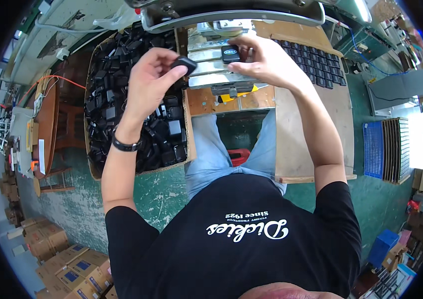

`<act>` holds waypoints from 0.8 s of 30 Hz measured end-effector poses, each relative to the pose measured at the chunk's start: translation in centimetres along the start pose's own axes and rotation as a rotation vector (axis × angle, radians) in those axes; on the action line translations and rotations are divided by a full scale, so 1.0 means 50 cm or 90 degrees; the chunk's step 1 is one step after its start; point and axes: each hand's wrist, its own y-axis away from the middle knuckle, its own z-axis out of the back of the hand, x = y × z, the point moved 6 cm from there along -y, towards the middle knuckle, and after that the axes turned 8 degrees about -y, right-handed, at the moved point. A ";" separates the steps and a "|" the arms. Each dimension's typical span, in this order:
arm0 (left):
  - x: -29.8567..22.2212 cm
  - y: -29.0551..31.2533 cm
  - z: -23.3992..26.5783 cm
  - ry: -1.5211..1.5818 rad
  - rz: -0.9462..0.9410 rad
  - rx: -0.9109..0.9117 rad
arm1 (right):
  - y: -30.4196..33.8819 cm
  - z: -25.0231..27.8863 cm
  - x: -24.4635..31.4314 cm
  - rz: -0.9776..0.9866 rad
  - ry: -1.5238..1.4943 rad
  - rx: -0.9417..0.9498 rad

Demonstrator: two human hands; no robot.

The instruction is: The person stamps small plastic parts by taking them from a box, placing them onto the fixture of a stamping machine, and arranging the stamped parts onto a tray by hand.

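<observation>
My left hand (150, 79) pinches a small black square plastic case (185, 65) between thumb and fingers, just left of the machine's metal bed (207, 79). On that bed, a second black case (231, 54) with a blue oval mark on its face lies between the thumb and fingers of my right hand (271, 61). A large cardboard box (188, 130) on my left is heaped with loose black cases (174, 127). To the right, several similar cases (316, 64) lie in close rows on a brown board (316, 130).
A metal machine part (234, 22) spans the space just beyond my hands. Under the bed shows a yellow and black object (236, 94). Blue crates and stacked trays (385, 149) stand on the right. Cardboard cartons (79, 271) are at the lower left.
</observation>
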 end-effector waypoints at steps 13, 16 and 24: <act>-0.036 -0.123 -0.173 -0.239 -0.121 0.074 | 0.262 0.186 -0.375 -0.106 -0.358 -0.458; -0.056 -0.102 -0.185 -0.268 -0.152 0.113 | 0.361 0.244 -0.504 -0.245 -0.325 -0.548; -0.076 -0.004 -0.231 -0.630 -0.360 0.141 | 0.463 0.322 -0.730 -0.531 0.005 -0.567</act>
